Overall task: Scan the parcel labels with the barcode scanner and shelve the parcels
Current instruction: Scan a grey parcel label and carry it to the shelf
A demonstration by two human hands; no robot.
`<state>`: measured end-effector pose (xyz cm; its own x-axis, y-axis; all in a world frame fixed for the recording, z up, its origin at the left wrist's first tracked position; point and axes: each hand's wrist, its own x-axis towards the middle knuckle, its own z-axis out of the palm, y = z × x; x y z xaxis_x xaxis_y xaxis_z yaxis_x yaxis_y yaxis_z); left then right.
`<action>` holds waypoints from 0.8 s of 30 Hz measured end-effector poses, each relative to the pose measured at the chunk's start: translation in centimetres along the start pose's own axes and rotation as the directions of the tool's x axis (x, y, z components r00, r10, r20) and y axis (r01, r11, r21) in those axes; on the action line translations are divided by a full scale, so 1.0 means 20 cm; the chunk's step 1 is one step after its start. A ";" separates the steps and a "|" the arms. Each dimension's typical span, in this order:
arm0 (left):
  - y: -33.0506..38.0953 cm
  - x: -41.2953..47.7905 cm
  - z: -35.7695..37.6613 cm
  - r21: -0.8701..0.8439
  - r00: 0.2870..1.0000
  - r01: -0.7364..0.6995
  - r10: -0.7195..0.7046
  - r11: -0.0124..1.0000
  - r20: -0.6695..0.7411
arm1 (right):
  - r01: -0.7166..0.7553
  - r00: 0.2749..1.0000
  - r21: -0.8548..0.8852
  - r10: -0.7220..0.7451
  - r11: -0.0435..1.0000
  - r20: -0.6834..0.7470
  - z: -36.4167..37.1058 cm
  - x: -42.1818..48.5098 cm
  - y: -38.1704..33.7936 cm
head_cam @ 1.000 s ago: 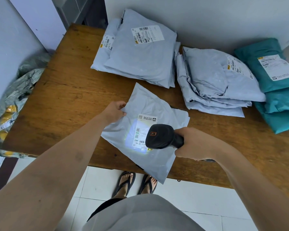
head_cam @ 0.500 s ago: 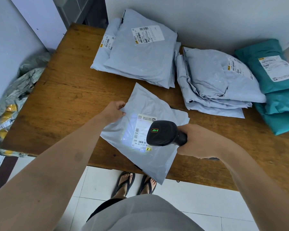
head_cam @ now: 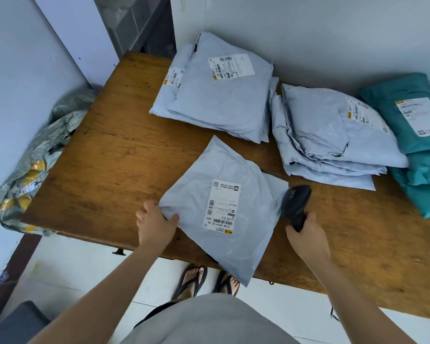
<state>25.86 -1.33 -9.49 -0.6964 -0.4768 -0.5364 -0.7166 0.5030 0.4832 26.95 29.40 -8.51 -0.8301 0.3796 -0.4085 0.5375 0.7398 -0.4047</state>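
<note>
Pinching the left corner of the grey parcel (head_cam: 233,170), the left grip (head_cam: 157,225) is holding the thin film with its thumb lying on top and its fingers curling at the edge. The right grip (head_cam: 305,234) is wrapping closed around the handle of the black barcode scanner (head_cam: 296,204). The scanner is sitting just beside the parcel's right edge with its head pointing away from the person. It is blurred, so I cannot tell whether it is touching the tabletop (head_cam: 109,157).

The parcel is lying flat at the near edge of the tabletop with its label (head_cam: 222,204) facing up and its nearest corner hanging out over the floor.

It is looking like a soft poly mailer: light, limp and a little slick, with something flat and pliable inside. Lifted by one corner, it is probably going to sag and fold, and the film may slide between the fingers. Taking it along the left edge, or with a palm going under the middle, is likely the surer hold. Nothing is suggesting it is fragile.

Two stacks of grey parcels (head_cam: 216,108) (head_cam: 320,135) and a pile of teal parcels (head_cam: 407,125) are lying farther back, apart from it.
</note>
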 end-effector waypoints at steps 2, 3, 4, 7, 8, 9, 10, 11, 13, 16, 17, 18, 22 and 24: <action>-0.05 -0.05 0.04 -0.103 0.998 0.045 -0.041 0.994 0.038 | -0.030 0.998 0.000 0.030 1.000 -0.047 0.03 0.01 0.02; -0.06 -0.06 0.06 -0.163 0.995 0.088 -0.080 0.983 0.057 | -0.053 0.996 0.001 0.053 0.999 -0.070 0.04 0.03 0.02; -0.06 -0.07 0.07 -0.205 0.991 0.123 -0.109 0.971 0.075 | -0.084 0.992 0.000 0.083 0.996 -0.092 0.05 0.04 0.03; -0.03 -0.08 0.08 -0.226 0.957 0.206 -0.148 0.952 0.248 | -0.163 0.978 -0.012 0.160 0.987 -0.137 0.05 0.10 0.04; -0.02 -0.08 0.09 -0.233 0.943 0.225 -0.151 0.946 0.297 | -0.181 0.974 -0.032 0.175 0.983 -0.144 0.05 0.10 0.04; -0.02 -0.07 0.09 -0.244 0.939 0.224 -0.142 0.944 0.313 | -0.192 0.971 -0.063 0.180 0.979 -0.155 0.06 0.10 0.04; -0.01 -0.06 0.10 -0.261 0.944 0.207 -0.123 0.943 0.305 | -0.197 0.968 -0.094 0.178 0.976 -0.179 0.06 0.10 0.02; 0.00 -0.04 0.10 -0.284 0.954 0.185 -0.103 0.941 0.281 | -0.196 0.961 -0.110 0.168 0.974 -0.221 0.06 0.09 0.00; 0.02 0.00 0.10 -0.312 0.979 0.104 -0.042 0.945 0.199 | -0.162 0.934 -0.083 0.126 0.983 -0.334 0.05 0.06 -0.05; 0.05 0.10 0.04 -0.010 0.977 -0.212 0.213 0.977 0.032 | 0.045 0.910 -0.062 -0.067 0.997 -0.409 0.06 0.04 -0.11; 0.05 0.13 0.00 0.175 0.948 -0.318 0.315 0.932 0.048 | 0.142 0.910 -0.076 -0.161 0.987 -0.383 0.06 0.04 -0.12; 0.06 0.16 -0.06 0.359 0.915 -0.400 0.388 0.843 0.108 | 0.236 0.909 -0.077 -0.248 0.969 -0.334 0.07 0.05 -0.15; 0.09 0.34 -0.31 0.747 0.805 -0.544 0.486 0.381 0.339 | 0.417 0.908 -0.039 -0.418 0.908 -0.035 0.12 0.06 -0.26; 0.10 0.45 -0.42 0.785 0.763 -0.557 0.539 0.269 0.357 | 0.375 0.921 0.017 -0.375 0.927 0.101 0.16 0.09 -0.30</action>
<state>17.94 -10.59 -7.57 -0.9036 0.1646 -0.3955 0.2264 0.9673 -0.1145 22.72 23.82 -9.32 -0.9514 0.0161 -0.3074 0.1890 0.8189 -0.5420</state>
